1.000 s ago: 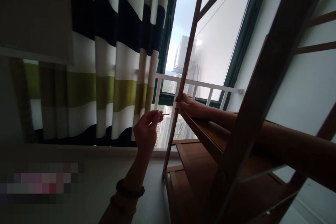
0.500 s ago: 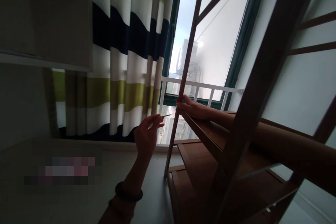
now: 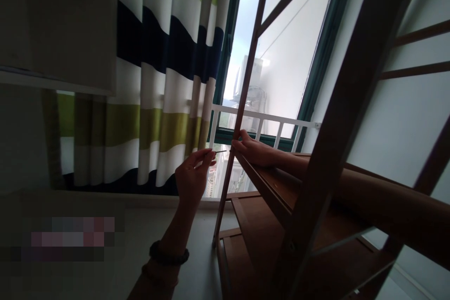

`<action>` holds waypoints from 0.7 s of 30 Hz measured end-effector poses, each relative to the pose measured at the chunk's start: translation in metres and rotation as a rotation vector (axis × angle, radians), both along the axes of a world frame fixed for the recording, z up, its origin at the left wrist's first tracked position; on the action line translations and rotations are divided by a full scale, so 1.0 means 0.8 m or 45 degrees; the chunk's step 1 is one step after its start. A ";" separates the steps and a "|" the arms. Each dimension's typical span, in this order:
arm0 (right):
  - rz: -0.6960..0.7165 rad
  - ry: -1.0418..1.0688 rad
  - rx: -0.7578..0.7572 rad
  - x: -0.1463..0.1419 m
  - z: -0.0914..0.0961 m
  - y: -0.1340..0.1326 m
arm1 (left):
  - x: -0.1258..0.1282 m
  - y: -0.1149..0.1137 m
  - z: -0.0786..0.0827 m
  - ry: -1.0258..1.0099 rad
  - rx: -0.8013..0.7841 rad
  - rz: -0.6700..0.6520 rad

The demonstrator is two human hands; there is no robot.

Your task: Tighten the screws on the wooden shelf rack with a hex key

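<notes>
My left hand [image 3: 191, 173], with a dark bracelet [image 3: 168, 254] on its wrist, pinches a thin dark rod [image 3: 221, 151] that looks like a hex key. Its tip points right, toward the slim wooden post [image 3: 247, 82] of a brown shelf rack, with a small gap between them. My right hand [image 3: 253, 147] reaches through the rack from the right. Its fingers are closed around the corner where that post meets a wooden shelf [image 3: 277, 188]. A small dark spot, perhaps a screw or hole, shows on the post near the rod's tip.
A thick wooden upright [image 3: 346, 117] of the rack stands close on the right, and a lower shelf [image 3: 258, 218] lies beneath. Behind are a striped curtain [image 3: 151, 122], a white railing [image 3: 281, 119] and a window. A pale cabinet [image 3: 70, 33] hangs at upper left.
The view has shifted slightly, so the rack and curtain sit a little farther left. The rod's tip is nearer the post. My right hand keeps its hold on the corner.
</notes>
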State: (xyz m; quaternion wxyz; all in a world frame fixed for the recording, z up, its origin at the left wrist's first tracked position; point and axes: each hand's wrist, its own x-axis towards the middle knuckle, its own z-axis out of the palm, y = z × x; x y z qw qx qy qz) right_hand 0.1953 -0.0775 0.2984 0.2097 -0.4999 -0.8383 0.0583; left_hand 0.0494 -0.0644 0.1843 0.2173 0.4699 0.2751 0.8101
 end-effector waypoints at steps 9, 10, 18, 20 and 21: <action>0.092 -0.016 -0.029 -0.001 0.000 0.012 | -0.003 0.007 0.003 0.060 -0.019 0.130; 0.109 -0.014 -0.023 -0.001 0.000 0.013 | -0.003 0.008 0.004 0.068 -0.012 0.142; 0.151 -0.053 0.048 0.003 -0.003 0.016 | 0.001 0.006 0.006 0.201 0.036 0.245; 0.143 -0.064 0.052 0.002 -0.003 0.015 | 0.000 0.006 0.005 0.242 0.042 0.256; 0.139 -0.062 0.044 0.002 -0.002 0.014 | -0.001 0.006 0.004 0.261 0.042 0.268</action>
